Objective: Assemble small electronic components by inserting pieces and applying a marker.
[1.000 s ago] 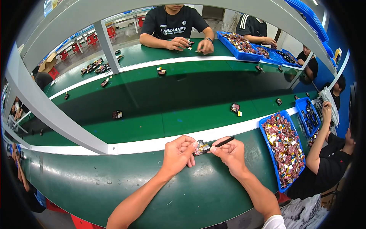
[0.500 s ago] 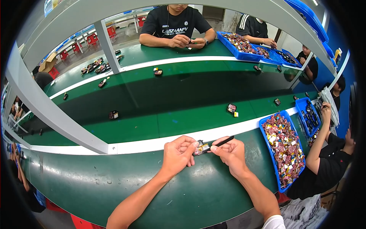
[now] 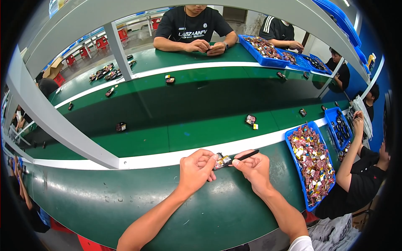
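Observation:
Over the near green worktop, my left hand (image 3: 196,169) pinches a small dark piece (image 3: 222,161) with a yellow and clear, shiny face, its exact kind unclear. Close on its right, my right hand (image 3: 256,171) grips a slim black stick-like tool (image 3: 250,154) between thumb and fingers. The tool slants up to the right, and its lower end meets the piece or lies right beside it. My fingers cover part of both things.
Right of my hands stands a blue tray (image 3: 296,169) heaped with small red, yellow and white packets. Ahead runs a green conveyor belt (image 3: 184,136) bearing scattered small pieces (image 3: 250,120). A grey frame post (image 3: 63,121) rises at left. Co-workers sit opposite and at right.
The pieces on the belt have shifted slightly left. My hands stay nearly in place, with the black tool moved a touch to the right. The person opposite has brought their hands closer together.

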The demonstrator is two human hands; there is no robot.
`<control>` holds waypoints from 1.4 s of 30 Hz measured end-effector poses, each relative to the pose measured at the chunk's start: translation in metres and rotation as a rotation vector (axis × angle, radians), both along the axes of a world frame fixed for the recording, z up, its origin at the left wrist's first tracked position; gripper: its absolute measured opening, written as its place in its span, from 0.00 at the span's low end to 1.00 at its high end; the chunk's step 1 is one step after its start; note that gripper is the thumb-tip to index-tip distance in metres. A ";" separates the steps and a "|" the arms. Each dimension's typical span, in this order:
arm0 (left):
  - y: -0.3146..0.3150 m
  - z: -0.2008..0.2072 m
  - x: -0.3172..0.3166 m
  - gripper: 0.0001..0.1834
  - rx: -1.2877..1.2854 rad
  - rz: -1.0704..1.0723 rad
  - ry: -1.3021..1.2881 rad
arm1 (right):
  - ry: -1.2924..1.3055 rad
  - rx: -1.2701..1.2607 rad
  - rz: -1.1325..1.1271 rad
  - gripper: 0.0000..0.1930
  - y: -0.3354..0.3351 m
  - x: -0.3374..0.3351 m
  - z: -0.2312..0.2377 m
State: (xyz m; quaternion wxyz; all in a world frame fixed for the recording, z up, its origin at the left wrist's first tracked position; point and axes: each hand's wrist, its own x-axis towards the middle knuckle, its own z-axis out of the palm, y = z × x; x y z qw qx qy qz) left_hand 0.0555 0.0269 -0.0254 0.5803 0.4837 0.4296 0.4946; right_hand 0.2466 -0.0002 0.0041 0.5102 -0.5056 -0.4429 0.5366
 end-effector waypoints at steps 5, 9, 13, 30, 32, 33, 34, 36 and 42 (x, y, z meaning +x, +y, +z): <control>0.000 -0.001 -0.001 0.10 -0.013 0.006 0.005 | 0.004 0.017 -0.006 0.06 0.000 -0.001 -0.002; 0.001 -0.003 -0.002 0.10 -0.018 -0.018 0.012 | -0.122 0.066 0.063 0.07 0.002 0.009 -0.011; 0.002 -0.001 -0.006 0.08 -0.028 -0.116 0.018 | -0.032 0.092 0.081 0.07 0.004 0.009 -0.007; 0.009 -0.010 -0.014 0.13 -0.027 -0.271 -0.055 | -0.167 0.314 0.036 0.06 0.002 0.006 -0.015; 0.010 -0.010 -0.016 0.14 -0.032 -0.292 -0.065 | -0.204 0.345 0.029 0.06 0.000 0.005 -0.015; 0.010 -0.010 -0.016 0.14 -0.037 -0.313 -0.074 | -0.240 0.375 0.022 0.05 0.000 0.005 -0.015; 0.010 -0.010 -0.017 0.14 -0.037 -0.314 -0.074 | -0.241 0.374 0.022 0.05 0.000 0.004 -0.016; 0.011 -0.011 -0.018 0.15 -0.030 -0.344 -0.089 | -0.293 0.445 0.006 0.05 -0.001 0.003 -0.017; 0.010 -0.007 -0.019 0.15 -0.041 -0.381 -0.089 | -0.383 0.545 0.022 0.05 -0.001 0.001 -0.017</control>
